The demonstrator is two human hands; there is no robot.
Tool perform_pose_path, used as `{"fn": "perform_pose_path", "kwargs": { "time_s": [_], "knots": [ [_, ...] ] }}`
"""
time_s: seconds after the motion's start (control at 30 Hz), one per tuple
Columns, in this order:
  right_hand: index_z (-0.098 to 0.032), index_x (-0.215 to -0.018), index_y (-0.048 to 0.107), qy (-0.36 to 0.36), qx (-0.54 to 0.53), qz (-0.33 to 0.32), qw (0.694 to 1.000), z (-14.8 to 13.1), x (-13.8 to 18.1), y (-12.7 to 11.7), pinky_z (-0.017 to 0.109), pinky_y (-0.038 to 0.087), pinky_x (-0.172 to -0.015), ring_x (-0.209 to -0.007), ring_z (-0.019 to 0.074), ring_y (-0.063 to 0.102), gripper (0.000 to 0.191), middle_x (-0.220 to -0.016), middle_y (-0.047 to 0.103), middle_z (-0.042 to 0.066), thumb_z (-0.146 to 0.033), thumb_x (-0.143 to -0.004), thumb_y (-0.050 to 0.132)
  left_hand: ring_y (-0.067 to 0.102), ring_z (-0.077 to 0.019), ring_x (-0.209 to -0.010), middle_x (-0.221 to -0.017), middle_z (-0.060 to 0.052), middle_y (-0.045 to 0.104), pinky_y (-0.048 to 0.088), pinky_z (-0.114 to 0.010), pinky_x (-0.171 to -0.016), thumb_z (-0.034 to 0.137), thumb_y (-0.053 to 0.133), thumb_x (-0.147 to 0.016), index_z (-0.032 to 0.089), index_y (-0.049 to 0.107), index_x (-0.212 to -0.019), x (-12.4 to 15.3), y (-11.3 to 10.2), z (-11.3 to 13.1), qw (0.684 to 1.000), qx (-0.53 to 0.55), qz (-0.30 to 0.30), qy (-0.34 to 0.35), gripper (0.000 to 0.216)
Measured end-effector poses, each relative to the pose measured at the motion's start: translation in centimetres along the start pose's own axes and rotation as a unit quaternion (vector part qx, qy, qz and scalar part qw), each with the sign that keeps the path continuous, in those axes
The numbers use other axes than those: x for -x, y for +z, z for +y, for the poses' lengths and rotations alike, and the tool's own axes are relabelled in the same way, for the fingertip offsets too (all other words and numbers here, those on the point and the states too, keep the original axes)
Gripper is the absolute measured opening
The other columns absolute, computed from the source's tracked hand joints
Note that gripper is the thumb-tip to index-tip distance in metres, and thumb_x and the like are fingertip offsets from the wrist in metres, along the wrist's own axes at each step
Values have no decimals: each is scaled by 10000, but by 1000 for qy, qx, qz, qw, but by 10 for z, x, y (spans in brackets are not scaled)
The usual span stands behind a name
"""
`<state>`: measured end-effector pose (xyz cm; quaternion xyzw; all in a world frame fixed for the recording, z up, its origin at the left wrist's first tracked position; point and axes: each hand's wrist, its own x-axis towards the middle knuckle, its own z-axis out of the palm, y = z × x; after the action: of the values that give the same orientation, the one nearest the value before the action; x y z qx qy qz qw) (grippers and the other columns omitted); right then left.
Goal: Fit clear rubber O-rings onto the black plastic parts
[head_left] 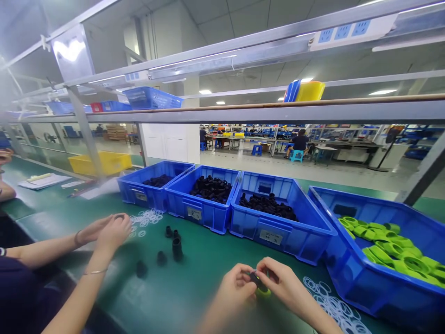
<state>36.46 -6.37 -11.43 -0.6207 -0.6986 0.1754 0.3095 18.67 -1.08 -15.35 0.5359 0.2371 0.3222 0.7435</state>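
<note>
My left hand (237,284) and my right hand (282,283) meet low over the green bench (194,278), both pinching one small black round part with a green ring (260,284) under it. A scatter of clear white rings (335,306) lies just right of my right hand. The blue bin of green rings (392,253) stands to the right. A blue bin of black parts (267,206) sits straight beyond my hands.
A co-worker's two hands (110,228) work at the left, by more white rings (146,219) and several loose black parts (173,243). Two more blue bins of black parts (208,190) stand behind. A yellow bin (100,163) and papers (43,180) lie far left. A shelf rail (264,112) runs overhead.
</note>
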Motion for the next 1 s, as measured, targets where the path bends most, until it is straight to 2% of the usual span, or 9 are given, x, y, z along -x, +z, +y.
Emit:
{"fn": "perform_pose_path", "kwargs": {
  "time_s": [0.07, 0.17, 0.33, 0.53, 0.67, 0.87, 1.0],
  "knots": [
    [-232, -856, 591, 5, -56, -5, 998, -6, 1, -3, 255, 378, -607, -684, 158, 507, 313, -781, 582, -20, -489, -997, 481, 585, -101, -667, -808, -14, 585, 473, -238, -650, 330, 726, -717, 129, 595, -1040, 0, 0, 3, 999, -32, 17, 8, 403],
    [-227, -837, 585, 0, -115, -30, 993, -17, 2, -5, 254, 397, -636, -726, 170, 509, 359, -797, 553, -11, -537, -989, 488, 580, -115, -702, -816, -42, 628, 479, -235, -648, 363, 757, -721, 141, 638, -1020, -1, 1, 7, 996, -72, 44, 28, 391],
    [-229, -790, 555, -25, -103, -49, 993, -24, 3, -6, 265, 389, -652, -730, 171, 508, 393, -794, 540, -9, -546, -1006, 466, 598, -130, -752, -830, -54, 654, 511, -237, -684, 430, 825, -676, 148, 656, -1013, -4, -4, 5, 995, -28, 80, 50, 470],
    [-263, -851, 633, -35, 5, -45, 998, -12, 5, -9, 272, 359, -601, -661, 152, 517, 410, -796, 532, -10, -555, -1022, 401, 634, -133, -727, -876, -61, 658, 547, -252, -663, 491, 864, -635, 130, 612, -1094, -5, -9, -3, 993, 111, 28, 40, 636],
    [-284, -861, 663, -30, 47, -36, 998, -7, 6, -13, 267, 357, -581, -631, 140, 536, 407, -808, 566, -12, -570, -1012, 416, 636, -119, -715, -879, -58, 657, 548, -228, -633, 489, 871, -635, 129, 607, -1085, -4, -8, -3, 987, 156, 12, 31, 635],
    [-291, -830, 665, -17, 46, -30, 998, -2, 4, -14, 257, 354, -578, -632, 135, 528, 396, -799, 577, -24, -592, -994, 468, 649, -125, -669, -857, -48, 645, 559, -230, -591, 516, 882, -603, 128, 592, -1045, -5, -6, -4, 983, 182, -5, 21, 657],
    [-261, -784, 634, -1, 17, -31, 999, 0, 4, -11, 242, 354, -585, -652, 139, 518, 386, -764, 576, -26, -584, -967, 527, 644, -121, -660, -842, -46, 648, 530, -215, -583, 496, 856, -651, 142, 598, -980, -4, -6, -4, 984, 178, -20, 16, 548]
  ]
}}
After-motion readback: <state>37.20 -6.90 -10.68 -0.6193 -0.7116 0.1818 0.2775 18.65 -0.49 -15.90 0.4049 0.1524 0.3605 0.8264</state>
